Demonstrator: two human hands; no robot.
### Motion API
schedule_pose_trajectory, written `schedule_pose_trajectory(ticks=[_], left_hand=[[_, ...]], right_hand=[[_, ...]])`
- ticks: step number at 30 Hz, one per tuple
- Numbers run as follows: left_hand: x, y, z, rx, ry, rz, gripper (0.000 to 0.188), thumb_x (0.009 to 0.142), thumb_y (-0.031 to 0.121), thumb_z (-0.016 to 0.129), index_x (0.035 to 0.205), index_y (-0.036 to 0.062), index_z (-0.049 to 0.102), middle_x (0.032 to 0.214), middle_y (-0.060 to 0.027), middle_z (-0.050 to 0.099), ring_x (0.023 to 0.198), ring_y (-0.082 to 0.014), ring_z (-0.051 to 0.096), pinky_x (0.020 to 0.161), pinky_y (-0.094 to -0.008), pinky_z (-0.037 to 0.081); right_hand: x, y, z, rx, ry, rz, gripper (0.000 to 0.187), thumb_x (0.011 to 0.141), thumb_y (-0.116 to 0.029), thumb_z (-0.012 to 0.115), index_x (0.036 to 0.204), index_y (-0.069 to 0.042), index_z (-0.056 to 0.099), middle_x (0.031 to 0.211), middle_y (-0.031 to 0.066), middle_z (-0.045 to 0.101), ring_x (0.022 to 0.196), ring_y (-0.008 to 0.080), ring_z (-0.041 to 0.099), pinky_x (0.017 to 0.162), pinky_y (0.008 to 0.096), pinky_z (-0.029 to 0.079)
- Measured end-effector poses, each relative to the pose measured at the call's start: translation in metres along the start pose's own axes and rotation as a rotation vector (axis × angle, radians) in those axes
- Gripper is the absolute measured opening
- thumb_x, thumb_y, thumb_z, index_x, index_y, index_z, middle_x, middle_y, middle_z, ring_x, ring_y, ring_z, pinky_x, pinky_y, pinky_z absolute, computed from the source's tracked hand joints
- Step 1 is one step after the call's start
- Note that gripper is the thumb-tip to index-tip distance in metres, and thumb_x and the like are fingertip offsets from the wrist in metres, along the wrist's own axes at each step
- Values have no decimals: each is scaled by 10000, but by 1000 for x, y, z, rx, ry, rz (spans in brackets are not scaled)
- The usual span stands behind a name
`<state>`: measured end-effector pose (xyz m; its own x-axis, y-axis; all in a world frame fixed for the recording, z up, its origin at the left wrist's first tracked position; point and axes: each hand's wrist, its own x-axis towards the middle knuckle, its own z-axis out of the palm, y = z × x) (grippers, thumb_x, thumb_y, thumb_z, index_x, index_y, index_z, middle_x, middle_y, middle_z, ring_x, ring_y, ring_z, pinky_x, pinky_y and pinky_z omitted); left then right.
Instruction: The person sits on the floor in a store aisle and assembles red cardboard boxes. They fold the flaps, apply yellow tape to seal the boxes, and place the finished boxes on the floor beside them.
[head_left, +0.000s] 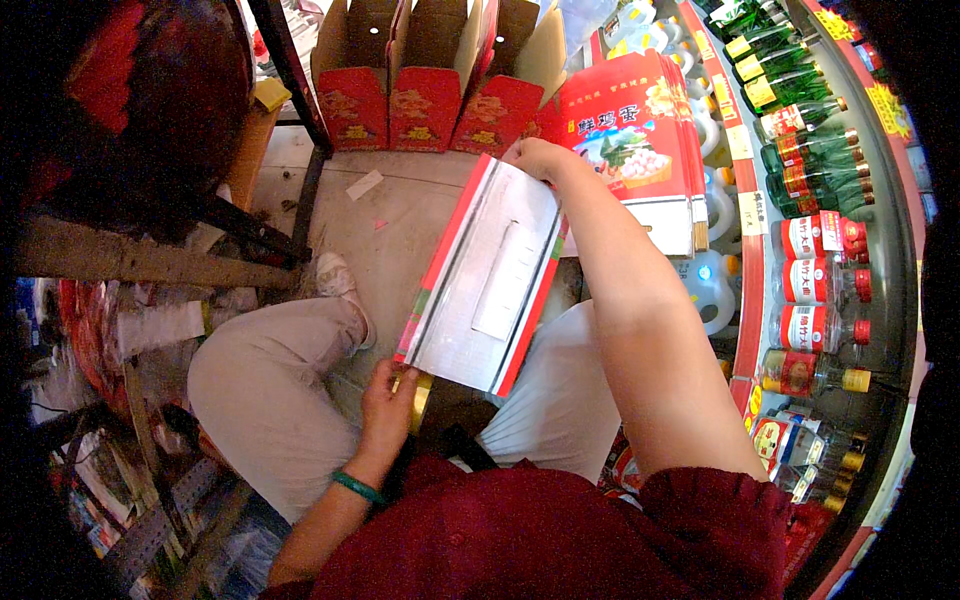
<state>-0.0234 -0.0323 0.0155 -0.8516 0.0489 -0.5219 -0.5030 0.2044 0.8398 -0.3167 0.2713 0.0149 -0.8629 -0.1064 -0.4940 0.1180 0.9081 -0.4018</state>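
A folded-flat cardboard box (480, 270), white on the side facing me with red edges, lies tilted above my lap. My left hand (388, 405) pinches its near left corner, with a green bangle round that wrist. A yellow-gold strip (421, 403) shows beside these fingers; what it belongs to is unclear. At the far end of the box, my right hand (537, 158) has its fingers closed on the top edge, partly hidden by the hand itself. Right behind it leans a stack of flat red boxes (630, 120) printed with eggs.
Several opened-up red boxes (420, 110) stand in a row on the floor (390, 200) ahead. Shelves of bottles (805, 250) run along my right, with white jugs (710, 290) below. A wooden table frame (180, 262) and bagged goods are on the left.
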Motion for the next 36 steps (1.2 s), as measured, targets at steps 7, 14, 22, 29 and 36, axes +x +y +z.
schedule_pose_trajectory(ticks=[7,14,22,29,36], left_hand=[[5,3,1,39,12,53,221,878,204,553,994,16,552,934,-114,617,886,-178,561,794,-306,432],[5,-11,7,42,2,66,217,868,218,566,970,26,565,898,-113,627,852,-183,573,767,-316,444],[10,-12,11,5,44,100,207,862,209,576,961,28,564,885,-105,627,842,-170,568,756,-305,444],[8,1,2,-30,60,139,221,865,207,574,972,14,561,915,-114,627,860,-177,569,768,-302,440],[3,-2,6,6,52,150,245,863,217,570,993,10,561,949,-130,629,885,-216,580,790,-319,437]], right_hand=[[-30,-13,6,101,531,-216,400,792,-346,591,1029,-26,624,990,214,622,916,331,611,820,404,465],[-67,-33,-1,132,76,-157,569,746,-348,712,1179,-20,544,985,136,638,950,195,594,829,301,449],[-56,-27,7,216,65,-164,593,782,-361,676,1213,8,502,1090,160,602,998,225,574,864,299,436],[-75,-63,50,-485,721,-291,626,869,-456,472,1312,-23,385,1348,153,409,1246,305,372,1013,492,287],[-142,-104,110,-418,692,-199,644,875,-454,444,1322,3,366,1414,177,294,1328,319,232,1074,486,171]])
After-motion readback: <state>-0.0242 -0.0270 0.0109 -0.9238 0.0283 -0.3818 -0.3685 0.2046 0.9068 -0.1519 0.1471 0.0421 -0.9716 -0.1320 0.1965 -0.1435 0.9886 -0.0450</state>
